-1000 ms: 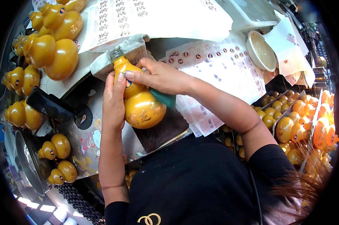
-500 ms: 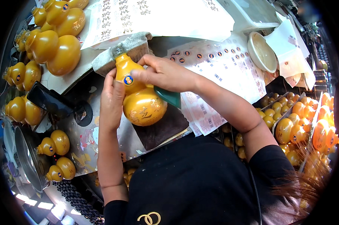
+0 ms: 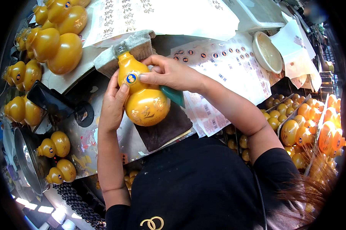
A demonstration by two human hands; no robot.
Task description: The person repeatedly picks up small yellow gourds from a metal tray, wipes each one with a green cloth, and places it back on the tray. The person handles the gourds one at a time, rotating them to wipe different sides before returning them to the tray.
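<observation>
A glossy yellow gourd-shaped bottle (image 3: 148,111) with gold lettering lies tilted in front of me, its clear neck resting on a folded grey cloth (image 3: 136,50). My left hand (image 3: 113,99) wraps its left side, thumb against the narrow waist. On the upper bulb is a small round blue-and-orange sticker (image 3: 131,78). The thumb of my right hand (image 3: 167,74) presses at the sticker's right edge, its other fingers curled behind the bottle. A flat green piece (image 3: 173,96), like a scraper, sticks out below my right palm; its held end is hidden. Under the bottle sits a dark brown pad (image 3: 165,132).
More gourd bottles (image 3: 62,50) stand along the left, beside a black phone on a stand (image 3: 52,101). Sticker sheets (image 3: 226,73) and a large printed sheet (image 3: 173,19) cover the back. A white bowl (image 3: 268,53) stands right of them. Crates of gourd bottles (image 3: 295,126) fill the right.
My right thumb has shifted slightly right, off the sticker's edge, so the sticker shows fully. The bottle has turned a little, and my left thumb lies lower and flatter on it.
</observation>
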